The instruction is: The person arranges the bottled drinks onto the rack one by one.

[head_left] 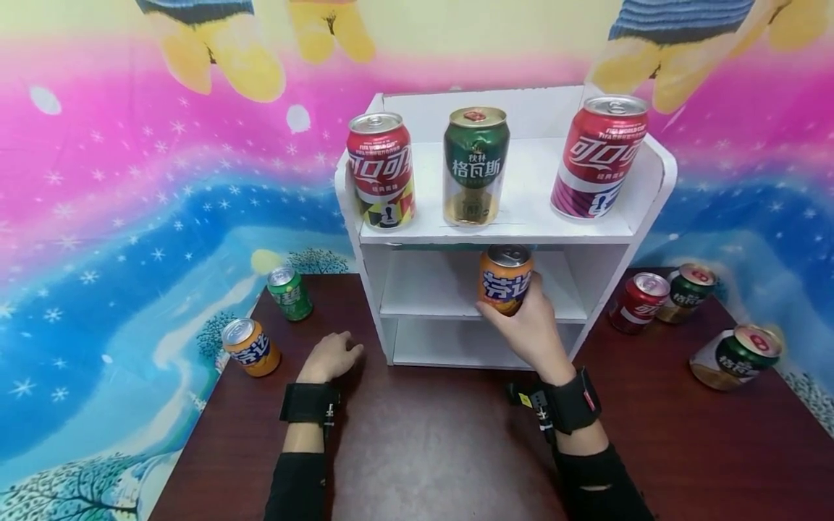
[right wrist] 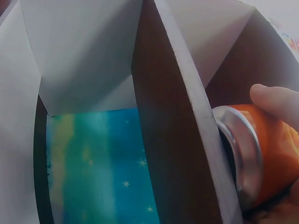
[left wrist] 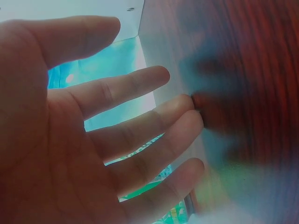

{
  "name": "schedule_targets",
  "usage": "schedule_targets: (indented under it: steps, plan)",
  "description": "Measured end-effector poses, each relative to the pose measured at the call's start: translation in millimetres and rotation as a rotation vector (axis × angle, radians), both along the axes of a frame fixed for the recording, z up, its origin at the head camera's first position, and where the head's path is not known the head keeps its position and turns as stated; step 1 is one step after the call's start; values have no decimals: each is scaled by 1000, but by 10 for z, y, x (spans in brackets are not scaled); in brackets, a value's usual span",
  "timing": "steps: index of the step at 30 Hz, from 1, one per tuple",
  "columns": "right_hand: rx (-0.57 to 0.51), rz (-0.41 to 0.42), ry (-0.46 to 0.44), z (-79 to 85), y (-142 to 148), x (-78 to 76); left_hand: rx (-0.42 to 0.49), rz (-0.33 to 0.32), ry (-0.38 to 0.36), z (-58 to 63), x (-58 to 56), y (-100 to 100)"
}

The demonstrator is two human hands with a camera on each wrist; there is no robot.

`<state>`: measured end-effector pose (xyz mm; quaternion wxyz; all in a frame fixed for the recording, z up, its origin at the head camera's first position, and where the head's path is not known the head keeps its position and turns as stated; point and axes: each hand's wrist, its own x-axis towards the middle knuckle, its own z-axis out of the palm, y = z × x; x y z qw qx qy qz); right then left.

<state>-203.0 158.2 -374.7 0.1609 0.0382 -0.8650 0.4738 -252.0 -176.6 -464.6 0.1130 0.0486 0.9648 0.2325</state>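
My right hand [head_left: 531,329] grips an orange soda can [head_left: 505,278] upright at the front of the white shelf's [head_left: 423,282] middle level. In the right wrist view, the can's silver base rim [right wrist: 245,158] overlaps the edge of the shelf board [right wrist: 187,93], and part of the thumb shows on the orange side. Left of the shelf, my left hand [head_left: 331,356] rests on the dark wooden table with nothing in it. Its fingers [left wrist: 126,93] are spread and loosely extended in the left wrist view, fingertips right at the tabletop.
On the top level stand a red cola can [head_left: 381,174], a green-and-gold can [head_left: 476,170] and another red cola can [head_left: 599,159]. Left on the table are a green can [head_left: 290,295] and an orange can [head_left: 251,349]; at right, a red can [head_left: 638,304] and two green-and-gold cans [head_left: 733,359].
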Motion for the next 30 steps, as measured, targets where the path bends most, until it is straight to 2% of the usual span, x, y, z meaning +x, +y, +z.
schedule_targets:
  steps: [6,11,21,30]
  plan:
    - [1,35,-35,18,-63,-21,8,-6,6,-3,-3,-2]
    - [0,38,-27,22,-118,-38,11,-5,2,-8,0,-4]
    - [0,-27,20,5,-248,-55,-5,-4,-2,-10,2,-11]
    - [12,-32,24,20,-330,-75,-9,-14,8,1,5,0]
